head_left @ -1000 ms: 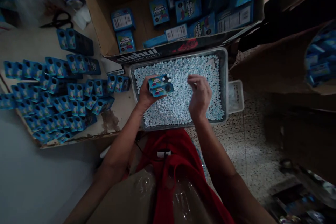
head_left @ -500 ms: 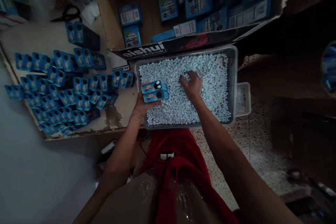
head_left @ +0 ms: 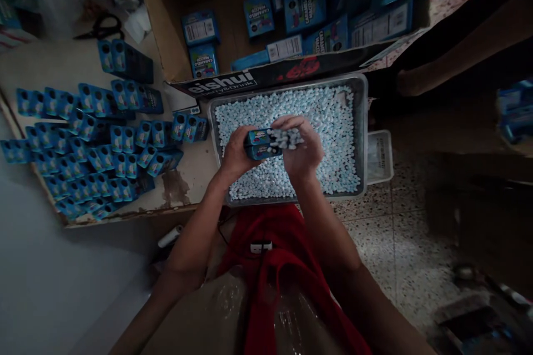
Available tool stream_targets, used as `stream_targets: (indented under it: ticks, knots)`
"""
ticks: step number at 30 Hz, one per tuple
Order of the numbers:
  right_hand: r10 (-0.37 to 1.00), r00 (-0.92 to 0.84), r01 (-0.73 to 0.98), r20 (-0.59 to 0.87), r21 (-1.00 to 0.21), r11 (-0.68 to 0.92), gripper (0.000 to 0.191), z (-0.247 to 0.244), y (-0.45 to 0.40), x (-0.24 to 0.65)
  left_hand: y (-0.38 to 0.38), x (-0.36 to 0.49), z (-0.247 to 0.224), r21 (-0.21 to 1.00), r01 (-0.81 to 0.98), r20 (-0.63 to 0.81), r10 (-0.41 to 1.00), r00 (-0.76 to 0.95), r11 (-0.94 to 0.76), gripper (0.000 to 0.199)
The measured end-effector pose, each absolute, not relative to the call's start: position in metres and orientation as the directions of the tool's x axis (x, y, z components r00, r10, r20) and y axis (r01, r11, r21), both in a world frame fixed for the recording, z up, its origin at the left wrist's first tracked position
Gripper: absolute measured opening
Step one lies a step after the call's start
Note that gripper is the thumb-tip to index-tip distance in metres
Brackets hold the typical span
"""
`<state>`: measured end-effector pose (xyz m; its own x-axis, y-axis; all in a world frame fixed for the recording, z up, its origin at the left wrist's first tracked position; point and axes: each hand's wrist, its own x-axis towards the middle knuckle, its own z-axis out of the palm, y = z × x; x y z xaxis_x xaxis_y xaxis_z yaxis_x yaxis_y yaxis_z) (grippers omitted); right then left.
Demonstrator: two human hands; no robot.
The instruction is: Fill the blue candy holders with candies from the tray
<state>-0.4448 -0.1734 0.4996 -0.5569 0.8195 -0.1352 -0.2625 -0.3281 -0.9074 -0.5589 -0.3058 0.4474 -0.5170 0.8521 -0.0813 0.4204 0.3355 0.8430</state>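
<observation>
Two small blue candy boxes, side by side, are gripped in my left hand above the tray. My right hand is cupped around a heap of small pale candies, held against the openings of the boxes. Some candies lie at the box mouths; how many are inside is hidden. Beneath both hands, a clear plastic tray is filled with loose white and light-blue candies.
Rows of blue boxes with round holes stand on the table at left. A cardboard carton with more boxes sits behind the tray. Scissors lie far left. Another person's arm shows at right.
My right hand has risen from the candies in the tray with a handful and moved left to the boxes. The boxes have shifted slightly right. Another person's arm has appeared at right.
</observation>
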Motion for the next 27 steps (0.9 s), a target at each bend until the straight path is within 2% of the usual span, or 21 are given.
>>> stream_targets:
  ticks: [2,4,8,11,13,15,18,22,25,27]
  knots:
    - [0.844,-0.531,-0.203,-0.082,-0.954,-0.22,0.04,0.497,-0.18,-0.449,-0.303,-0.559,0.454,0.773,0.524,-0.061,0.864,-0.5,0.358,0.067]
    - [0.845,-0.533,-0.17,-0.05,-0.971,-0.165,0.041,0.495,-0.186,-0.45,-0.305,-0.559,0.456,0.75,0.545,-0.058,0.857,-0.511,0.376,0.068]
    - [0.878,-0.477,-0.171,-0.044,-0.975,-0.142,0.043,0.495,-0.186,-0.439,-0.312,-0.561,0.446,0.858,0.404,-0.01,0.796,-0.606,0.318,0.07]
    - [0.952,-0.256,-0.152,-0.168,-0.965,-0.212,0.037,0.486,-0.173,-0.418,-0.313,-0.559,0.435,0.932,0.307,0.002,0.844,-0.536,0.193,0.076]
    - [0.943,-0.115,-0.099,-0.313,-0.941,-0.324,0.028,0.475,-0.163,-0.4,-0.31,-0.556,0.428,0.962,0.234,-0.016,0.889,-0.458,0.138,0.08]
    - [0.908,-0.061,-0.022,-0.415,-0.909,-0.416,0.022,0.463,-0.158,-0.382,-0.305,-0.552,0.42,0.984,0.151,-0.014,0.888,-0.459,0.093,0.084]
    - [0.895,-0.135,0.097,-0.425,-0.905,-0.414,0.025,0.45,-0.159,-0.365,-0.296,-0.547,0.409,0.996,0.078,-0.002,0.884,-0.468,0.043,0.089]
    - [0.909,-0.195,0.189,-0.369,-0.923,-0.334,0.025,0.445,-0.165,-0.359,-0.286,-0.545,0.411,0.994,0.088,-0.021,0.878,-0.478,0.072,0.089]
    - [0.905,-0.214,0.227,-0.366,-0.92,-0.318,0.024,0.446,-0.167,-0.359,-0.286,-0.548,0.426,0.964,0.235,-0.001,0.886,-0.465,0.125,0.073]
    - [0.877,-0.288,0.271,-0.386,-0.911,-0.312,0.025,0.447,-0.166,-0.357,-0.29,-0.55,0.435,0.917,0.355,0.011,0.877,-0.481,0.183,0.063]
